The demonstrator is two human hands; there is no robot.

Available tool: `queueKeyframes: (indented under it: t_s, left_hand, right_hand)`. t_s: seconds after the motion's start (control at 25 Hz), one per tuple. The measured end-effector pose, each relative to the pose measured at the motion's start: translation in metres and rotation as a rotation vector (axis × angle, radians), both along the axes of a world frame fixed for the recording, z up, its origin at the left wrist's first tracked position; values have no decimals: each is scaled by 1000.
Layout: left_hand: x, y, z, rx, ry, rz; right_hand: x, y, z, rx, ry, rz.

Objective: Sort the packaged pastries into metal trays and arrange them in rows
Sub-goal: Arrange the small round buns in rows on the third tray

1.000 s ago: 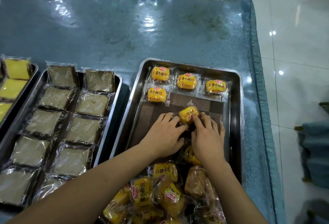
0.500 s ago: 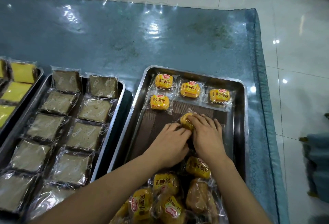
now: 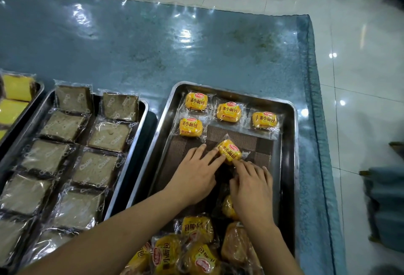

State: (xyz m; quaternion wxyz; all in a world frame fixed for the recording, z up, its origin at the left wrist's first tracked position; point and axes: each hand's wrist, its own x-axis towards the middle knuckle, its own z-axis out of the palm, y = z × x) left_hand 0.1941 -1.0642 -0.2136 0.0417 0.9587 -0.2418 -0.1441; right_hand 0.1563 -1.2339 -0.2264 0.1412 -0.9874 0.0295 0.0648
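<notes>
A metal tray (image 3: pixel 289 143) with a brown mat holds yellow packaged small breads. Three of them (image 3: pixel 228 111) lie in a row along its far end, and a fourth (image 3: pixel 190 127) starts a second row at the left. A fifth packet (image 3: pixel 229 151) lies tilted on the mat beside the fourth. My left hand (image 3: pixel 194 176) touches its left side with straight fingers. My right hand (image 3: pixel 251 185) lies flat, its index fingertip at the packet's near edge. Several loose yellow packets (image 3: pixel 196 248) are piled at the tray's near end.
To the left, a second metal tray (image 3: pixel 143 108) holds wrapped brown cake slices in two columns. A third tray (image 3: pixel 40 85) with yellow cakes shows at the far left. The blue table under clear plastic ends at the right edge (image 3: pixel 314 121), with tiled floor beyond.
The fifth packet has been turned round on the mat, so its label now reads the same way as the placed ones. Both hands have stayed beside it.
</notes>
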Motion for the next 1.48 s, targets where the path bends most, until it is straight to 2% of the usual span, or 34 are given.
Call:
queueKeyframes:
  t_s: [0.32,0.88,1.08,1.48]
  left_hand:
    - [12,-3,-4,76,-32,56]
    - [23,-4,2,88,-23,82]
    - [0,-6,14,14,-9,20]
    - [-75,-5,24,-79,161,-150]
  right_hand:
    - [24,1,-2,40,77,57]
    - [50,-8,-2,89,51,130]
    - [27,-25,5,121,36,129]
    - [-58,-55,17,166,49,41]
